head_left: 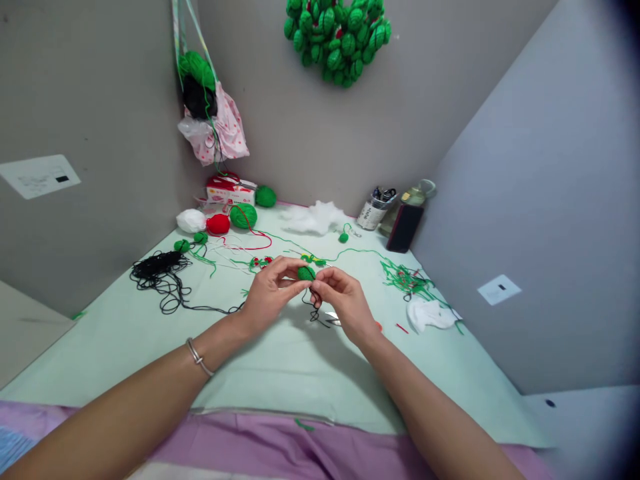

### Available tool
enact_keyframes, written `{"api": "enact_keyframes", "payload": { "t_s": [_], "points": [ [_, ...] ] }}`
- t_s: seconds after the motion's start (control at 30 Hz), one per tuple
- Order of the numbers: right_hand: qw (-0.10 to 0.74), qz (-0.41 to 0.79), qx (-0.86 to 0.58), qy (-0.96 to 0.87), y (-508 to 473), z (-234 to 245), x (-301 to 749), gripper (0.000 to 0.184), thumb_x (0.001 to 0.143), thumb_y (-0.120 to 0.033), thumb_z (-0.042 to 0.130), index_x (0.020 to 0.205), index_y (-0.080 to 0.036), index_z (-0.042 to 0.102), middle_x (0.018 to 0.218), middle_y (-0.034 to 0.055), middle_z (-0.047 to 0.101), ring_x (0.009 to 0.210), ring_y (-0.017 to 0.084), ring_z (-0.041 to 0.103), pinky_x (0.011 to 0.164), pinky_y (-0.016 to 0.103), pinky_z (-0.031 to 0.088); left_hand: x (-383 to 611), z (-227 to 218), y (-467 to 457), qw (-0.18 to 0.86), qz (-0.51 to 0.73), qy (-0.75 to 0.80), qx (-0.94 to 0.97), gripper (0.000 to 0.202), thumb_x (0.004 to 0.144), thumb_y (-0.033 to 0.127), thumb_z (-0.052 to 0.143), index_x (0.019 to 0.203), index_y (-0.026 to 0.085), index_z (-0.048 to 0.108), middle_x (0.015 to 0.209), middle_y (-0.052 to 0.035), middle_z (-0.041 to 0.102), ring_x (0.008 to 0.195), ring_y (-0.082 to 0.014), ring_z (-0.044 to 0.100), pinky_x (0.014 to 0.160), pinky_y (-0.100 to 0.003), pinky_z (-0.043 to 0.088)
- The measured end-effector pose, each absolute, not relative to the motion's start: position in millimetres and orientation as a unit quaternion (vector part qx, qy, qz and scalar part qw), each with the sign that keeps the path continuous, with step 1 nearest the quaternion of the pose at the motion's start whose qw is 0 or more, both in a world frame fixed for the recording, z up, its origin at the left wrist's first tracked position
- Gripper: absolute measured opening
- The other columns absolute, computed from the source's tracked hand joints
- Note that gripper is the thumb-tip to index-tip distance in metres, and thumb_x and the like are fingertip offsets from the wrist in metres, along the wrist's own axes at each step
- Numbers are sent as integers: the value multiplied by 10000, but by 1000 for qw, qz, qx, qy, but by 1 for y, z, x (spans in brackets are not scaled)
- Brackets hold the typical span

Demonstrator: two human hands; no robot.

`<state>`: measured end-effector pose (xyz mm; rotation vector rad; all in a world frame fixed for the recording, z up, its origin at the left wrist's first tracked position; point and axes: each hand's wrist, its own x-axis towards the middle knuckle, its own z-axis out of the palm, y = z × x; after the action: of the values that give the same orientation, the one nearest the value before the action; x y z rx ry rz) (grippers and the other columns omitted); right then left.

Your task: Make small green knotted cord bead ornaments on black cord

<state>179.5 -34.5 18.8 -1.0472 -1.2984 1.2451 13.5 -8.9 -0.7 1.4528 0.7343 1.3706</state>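
Note:
Between my two hands, above the middle of the table, is a small green crocheted ball (306, 273) with dark lines across it. My left hand (273, 290) pinches it between thumb and fingers. At the ball's right end the fingertips of my right hand (343, 297) are pressed together; what they grip is too small to make out. A black yarn strand (314, 312) dangles below the fingertips. Scissors (333, 319) lie on the table, partly hidden behind my right hand. Just beyond my hands are small green pieces with yellow (311, 259) and red-and-green pieces (260, 263).
Tangled black yarn (160, 267) lies left, with red (218, 225) and green yarn balls (243, 216) behind it. White stuffing (317, 219) sits at the back. Right are green yarn scraps (407, 279), a phone (405, 228) and a pen cup (373, 213). A pink bag (227, 127) hangs back left.

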Motion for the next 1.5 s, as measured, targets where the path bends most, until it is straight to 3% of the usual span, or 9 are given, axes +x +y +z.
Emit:
{"api": "enact_keyframes", "payload": {
  "t_s": [0.63,0.73,0.87,0.97,1.1,1.2,1.33,1.43,1.5],
  "points": [
    [456,581,-416,-530,-34,22,186,207,785,-322,717,846,-171,591,748,12,662,696,134,645,716,292,534,11,-7,-5,441,527,333,646,246,785,281,732,997,181,661,981,-42,617,865,-156,631,823,-314,548],
    [470,482,-445,-591,-36,24,187,189,848,-351,655,855,-191,555,764,14,656,711,153,645,724,317,532,10,-10,-4,428,511,330,668,234,802,257,710,1022,190,664,998,-48,600,883,-161,628,843,-335,555],
    [451,225,-475,-722,-38,22,188,106,908,-308,588,874,-210,610,846,36,643,757,155,609,747,308,496,10,-10,-5,425,493,325,687,216,807,248,694,1017,203,673,980,-45,582,888,-169,623,843,-343,559],
    [439,161,-454,-758,-39,23,189,101,916,-260,571,873,-216,651,863,44,621,726,146,579,701,298,475,12,-8,-6,429,481,326,692,188,805,239,685,990,205,676,966,-39,571,871,-166,626,844,-344,558],
    [508,191,-459,-704,-40,35,193,97,881,-264,611,810,-211,650,878,47,624,754,152,574,679,292,471,11,-12,-2,427,475,317,701,202,807,249,685,1006,214,675,983,-41,563,878,-168,629,862,-349,553],
    [564,318,-454,-612,-38,44,198,137,867,-326,630,816,-204,593,886,42,652,674,138,583,558,268,444,8,-16,2,406,461,319,721,220,818,263,677,1034,221,673,1002,-48,562,892,-175,623,857,-348,544],
    [504,528,-425,-536,-33,55,206,201,897,-393,591,859,-214,509,745,18,660,496,119,564,476,260,397,4,-18,6,363,433,351,747,216,825,294,667,1026,216,657,1003,-48,587,828,-169,619,812,-342,528],
    [567,514,-402,-504,-36,78,223,151,861,-322,647,833,-214,546,573,-44,514,437,77,448,449,239,296,-1,-19,11,325,420,374,761,189,815,289,661,987,212,650,976,-40,599,782,-162,617,779,-328,516],
    [652,452,-373,-481,-45,103,244,146,796,-280,706,778,-222,574,522,-79,359,408,54,262,432,253,158,-5,-20,16,299,407,390,770,162,799,256,651,956,216,654,938,-28,591,742,-153,609,756,-320,509]
  ]
}}
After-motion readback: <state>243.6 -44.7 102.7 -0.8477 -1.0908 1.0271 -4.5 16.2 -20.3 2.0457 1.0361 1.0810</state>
